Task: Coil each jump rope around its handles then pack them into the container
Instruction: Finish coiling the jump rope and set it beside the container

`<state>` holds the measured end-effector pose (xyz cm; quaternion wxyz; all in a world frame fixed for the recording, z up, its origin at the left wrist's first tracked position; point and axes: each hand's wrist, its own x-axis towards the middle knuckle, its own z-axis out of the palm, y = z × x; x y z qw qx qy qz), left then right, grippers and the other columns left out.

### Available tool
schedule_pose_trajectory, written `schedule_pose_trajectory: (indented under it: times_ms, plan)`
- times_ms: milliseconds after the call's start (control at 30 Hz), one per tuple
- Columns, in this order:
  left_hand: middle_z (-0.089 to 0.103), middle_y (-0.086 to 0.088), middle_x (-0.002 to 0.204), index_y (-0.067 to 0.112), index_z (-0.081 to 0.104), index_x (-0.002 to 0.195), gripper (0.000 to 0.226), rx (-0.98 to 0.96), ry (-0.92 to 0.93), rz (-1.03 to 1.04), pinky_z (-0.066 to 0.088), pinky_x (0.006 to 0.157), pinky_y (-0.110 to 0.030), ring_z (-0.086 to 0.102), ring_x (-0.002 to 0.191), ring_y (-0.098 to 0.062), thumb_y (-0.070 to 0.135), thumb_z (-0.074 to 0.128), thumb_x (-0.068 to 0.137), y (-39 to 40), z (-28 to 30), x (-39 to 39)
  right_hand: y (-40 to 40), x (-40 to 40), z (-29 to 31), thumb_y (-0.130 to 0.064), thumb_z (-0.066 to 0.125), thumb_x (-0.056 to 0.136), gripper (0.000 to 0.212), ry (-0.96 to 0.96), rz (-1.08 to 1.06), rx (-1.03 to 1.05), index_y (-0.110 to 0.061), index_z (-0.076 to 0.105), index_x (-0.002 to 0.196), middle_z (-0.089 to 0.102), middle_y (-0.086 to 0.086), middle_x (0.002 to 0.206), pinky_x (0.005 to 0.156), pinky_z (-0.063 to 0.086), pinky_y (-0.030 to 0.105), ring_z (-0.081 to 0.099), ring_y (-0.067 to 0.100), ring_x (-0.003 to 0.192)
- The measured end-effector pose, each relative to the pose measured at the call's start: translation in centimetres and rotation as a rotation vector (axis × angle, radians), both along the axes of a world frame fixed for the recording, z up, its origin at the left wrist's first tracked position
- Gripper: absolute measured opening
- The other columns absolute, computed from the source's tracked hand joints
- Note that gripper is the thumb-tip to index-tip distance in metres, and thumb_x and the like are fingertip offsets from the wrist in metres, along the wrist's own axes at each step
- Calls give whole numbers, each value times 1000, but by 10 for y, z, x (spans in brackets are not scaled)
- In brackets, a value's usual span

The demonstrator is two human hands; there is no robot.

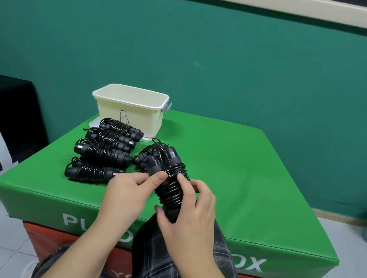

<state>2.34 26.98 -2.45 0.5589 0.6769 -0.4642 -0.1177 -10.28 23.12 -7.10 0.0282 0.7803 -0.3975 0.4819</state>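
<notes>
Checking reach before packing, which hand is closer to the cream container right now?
Left. The left hand sits nearer the cream container, on its side of the held jump rope. The right hand grips the rope lower and farther right.

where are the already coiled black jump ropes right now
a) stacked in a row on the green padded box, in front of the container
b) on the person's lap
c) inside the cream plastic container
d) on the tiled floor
a: the coiled black jump ropes lie in a row on the green padded box, in front of the cream plastic container, none visibly inside it.
</notes>
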Motion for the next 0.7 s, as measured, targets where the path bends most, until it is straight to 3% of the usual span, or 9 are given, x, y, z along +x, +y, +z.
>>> schedule_pose_trajectory:
  times_ms: [100, 167, 267, 367, 433, 500, 567, 633, 700]
  plan:
    - [58, -4, 52, 16, 66, 57, 55, -33, -5, -16, 43, 57, -28, 51, 52, -17, 69, 61, 68, 0, 0, 2, 0, -3, 3, -47, 54, 80, 69, -45, 41, 79, -23, 33, 142, 45, 2, 125, 90, 47, 37, 47, 20, 111]
    - [67, -2, 65, 27, 67, 56, 39, -53, 18, -24, 45, 62, -30, 57, 57, -11, 62, 65, 73, 1, 1, 1, 1, -4, 5, -50, 48, 84, 69, -70, 89, 154, -26, 27, 144, 49, 1, 129, 92, 47, 35, 51, 18, 115]
    - [61, 8, 55, 35, 65, 54, 32, -86, 35, -94, 40, 55, -16, 50, 50, 1, 35, 65, 87, 1, -2, 4, 1, -6, 8, -57, 47, 82, 71, -110, 132, 263, -33, 23, 145, 47, -4, 133, 89, 51, 36, 53, 15, 117]
    - [55, 8, 54, 42, 67, 57, 30, -108, 22, -191, 39, 54, -17, 47, 50, -1, 37, 58, 85, 2, -2, 8, -2, -8, 12, -66, 57, 73, 88, -88, 137, 381, -39, 18, 147, 40, -10, 134, 92, 48, 34, 50, 12, 116]
    - [53, 8, 54, 45, 71, 69, 24, -115, 133, -271, 36, 50, -15, 42, 46, -1, 32, 60, 85, 3, -3, 10, -4, -9, 14, -61, 70, 70, 97, -66, 118, 437, -40, 16, 148, 35, -9, 132, 90, 48, 33, 51, 13, 112]
    - [53, 5, 57, 39, 71, 90, 17, -84, 253, -395, 40, 57, -15, 42, 47, -4, 35, 61, 78, 5, -3, 13, -4, -10, 17, -55, 72, 72, 93, -81, 107, 472, -41, 17, 146, 33, -11, 124, 86, 48, 31, 52, 11, 107]
    - [54, 2, 60, 30, 64, 106, 33, -30, 261, -505, 43, 72, -17, 48, 54, -6, 37, 58, 74, 7, -4, 18, -4, -11, 18, -52, 71, 75, 84, -137, 111, 501, -39, 24, 145, 36, -14, 117, 85, 46, 26, 52, 7, 104]
    - [57, 4, 58, 30, 62, 106, 27, 15, 182, -495, 42, 76, -22, 52, 60, -5, 28, 55, 80, 7, -1, 23, -3, -12, 18, -51, 70, 77, 78, -199, 121, 531, -36, 31, 143, 40, -17, 116, 86, 42, 22, 50, 1, 104]
    - [60, 9, 60, 38, 68, 90, 18, 32, 54, -402, 45, 71, -29, 54, 60, -4, 25, 57, 84, 4, 2, 28, -2, -13, 17, -47, 70, 78, 74, -250, 143, 553, -33, 36, 141, 45, -19, 113, 84, 35, 14, 45, -6, 99]
